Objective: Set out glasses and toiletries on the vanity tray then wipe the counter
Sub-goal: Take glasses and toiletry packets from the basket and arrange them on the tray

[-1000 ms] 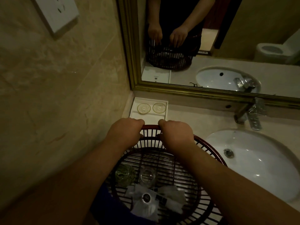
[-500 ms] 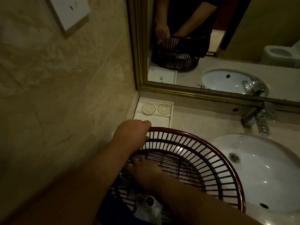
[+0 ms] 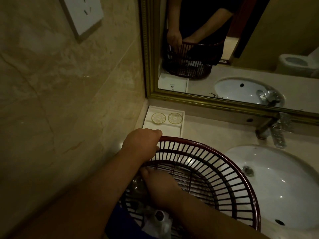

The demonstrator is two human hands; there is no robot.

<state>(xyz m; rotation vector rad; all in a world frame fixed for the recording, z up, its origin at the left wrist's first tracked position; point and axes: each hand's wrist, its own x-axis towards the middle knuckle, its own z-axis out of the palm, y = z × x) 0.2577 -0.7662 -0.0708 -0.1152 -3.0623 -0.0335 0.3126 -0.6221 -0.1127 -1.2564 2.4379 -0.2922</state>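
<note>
No legible text; prints on coasters (image 3: 158, 117) in vanity tray (image 3: 170, 131) blurred.

left hand (image 3: 140, 144) on basket (image 3: 198, 157) rim

Tray (image 3: 165, 131) is boxed in: wall (image 3: 77, 126) tight on its left, mirror frame (image 3: 181, 98) right behind. Coasters (image 3: 158, 117) take its back row; the front part is bare, tho the basket (image 3: 222, 171) rim overlaps its near edge in this view, w/ the left hand (image 3: 142, 144) gripping that rim. Open way in is from the right, over the bare counter (image 3: 215, 133) strip btwn tray and faucet (image 3: 274, 130). Inside the basket the right hand (image 3: 160, 187) fills the left side; the right of its floor is free.
</note>
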